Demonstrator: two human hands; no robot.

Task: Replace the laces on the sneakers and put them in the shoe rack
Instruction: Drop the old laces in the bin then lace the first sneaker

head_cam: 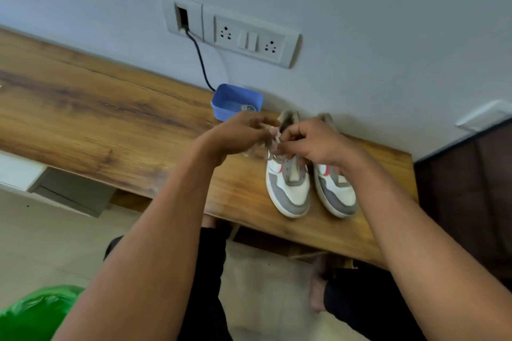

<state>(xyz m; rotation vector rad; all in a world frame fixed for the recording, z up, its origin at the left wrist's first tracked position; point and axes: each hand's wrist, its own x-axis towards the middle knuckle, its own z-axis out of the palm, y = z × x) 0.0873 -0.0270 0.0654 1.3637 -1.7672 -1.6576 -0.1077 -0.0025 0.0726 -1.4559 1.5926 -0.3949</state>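
Two white and grey sneakers with red accents stand side by side on a wooden shelf (110, 108), toes toward me: the left sneaker (288, 188) and the right sneaker (338, 194). Both of my hands meet above the left sneaker's upper eyelets. My left hand (238, 135) pinches a pale lace (269, 150) that loops down beside the shoe. My right hand (313, 141) pinches the same lace close to the tongue, and its wrist covers the back of the right sneaker. The lace ends are blurred.
A blue plastic tub (235, 101) stands against the wall just behind my left hand, with something pale inside. A black cable (201, 59) runs from the wall socket plate (249, 36) down behind the tub. A green bag (36, 313) lies on the floor at lower left. A dark cabinet (468, 196) stands at the right.
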